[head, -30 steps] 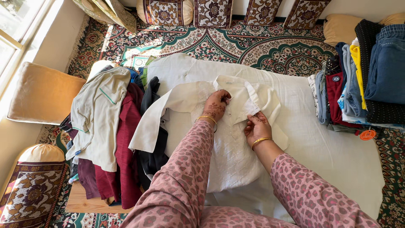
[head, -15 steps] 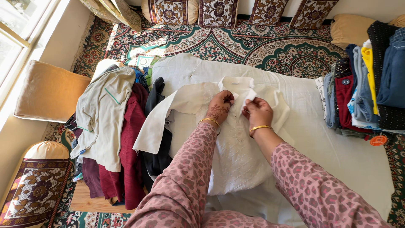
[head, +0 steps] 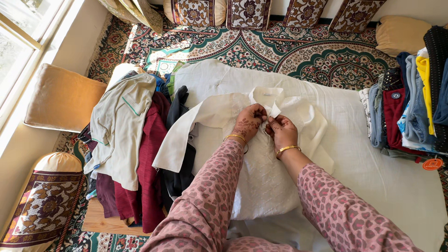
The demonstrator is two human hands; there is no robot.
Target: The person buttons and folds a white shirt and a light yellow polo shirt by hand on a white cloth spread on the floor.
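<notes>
A white embroidered tunic [head: 266,172] lies flat, front up, on a white sheet [head: 373,154], its collar pointing away from me and one sleeve stretched out to the left. My left hand [head: 249,122] and my right hand [head: 281,130] meet at the chest opening just below the collar. Both pinch the cloth edges of the opening, fingertips almost touching each other. Each wrist carries a gold bangle, and pink patterned sleeves cover my arms.
A loose heap of clothes [head: 135,140] in cream, maroon and black lies left of the sheet. Folded clothes [head: 410,107] are stacked at the right. Patterned cushions [head: 242,13] line the far wall on a carpet [head: 298,51]; a tan cushion [head: 58,98] sits by the window.
My right hand has moved from the folded-back right flap in to the middle of the opening. The flap is closed over, and both hands have come together below the collar.
</notes>
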